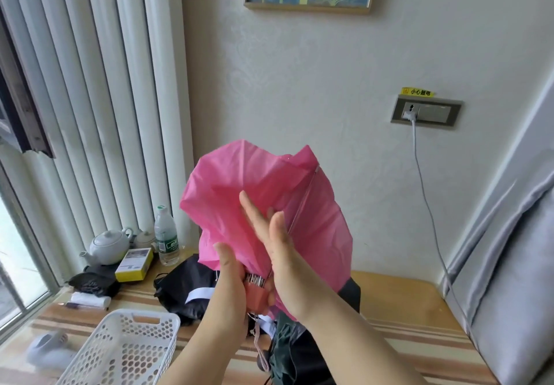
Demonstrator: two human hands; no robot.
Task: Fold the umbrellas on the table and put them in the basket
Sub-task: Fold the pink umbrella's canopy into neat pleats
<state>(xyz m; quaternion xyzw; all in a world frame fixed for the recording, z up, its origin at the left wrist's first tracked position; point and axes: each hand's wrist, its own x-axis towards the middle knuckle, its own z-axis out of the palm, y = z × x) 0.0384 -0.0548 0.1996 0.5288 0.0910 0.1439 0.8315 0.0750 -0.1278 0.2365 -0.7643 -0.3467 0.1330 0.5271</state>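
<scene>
1. Nearest, at the table's front-left corner, a white perforated basket sits with nothing visible inside through its holes.
2. Left of the basket, at the left edge, lies a blurred white object; I cannot tell what it is.
3. Just right of the basket, two bare forearms rise over the table. The left hand curls round the pink umbrella's handle, thumb pointing up against the canopy.
4. The right hand lies flat with straight fingers pressed on the loose pink canopy, gripping nothing.
5. The pink umbrella is held upright in the air above the middle of the table, its canopy half gathered and one metal rib showing on the right.
6. Under the arms, a dark green umbrella lies near the front edge, and a black umbrella lies spread on the middle of the table behind it.
7. Toward the back-left corner sit a white roll, a dark crumpled bag, a yellow box, a teapot and a water bottle.
</scene>
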